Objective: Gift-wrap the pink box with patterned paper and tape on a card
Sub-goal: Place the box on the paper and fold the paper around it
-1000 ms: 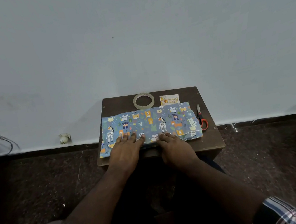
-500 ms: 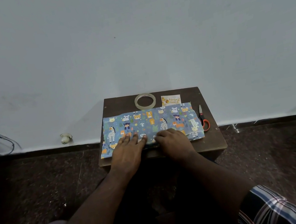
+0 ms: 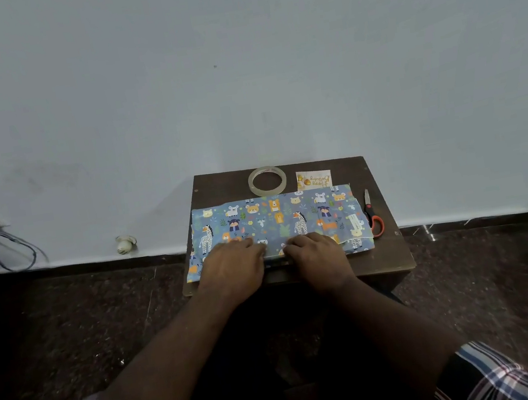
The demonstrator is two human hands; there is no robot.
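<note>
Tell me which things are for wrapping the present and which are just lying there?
For the job: patterned paper, tape roll, card, scissors.
Just lying about: white thing on the floor, wires by the wall.

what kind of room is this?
Probably a plain home room, not a workshop: a small wooden table against a bare painted wall, dark stone floor, and loose wiring at the skirting.
</note>
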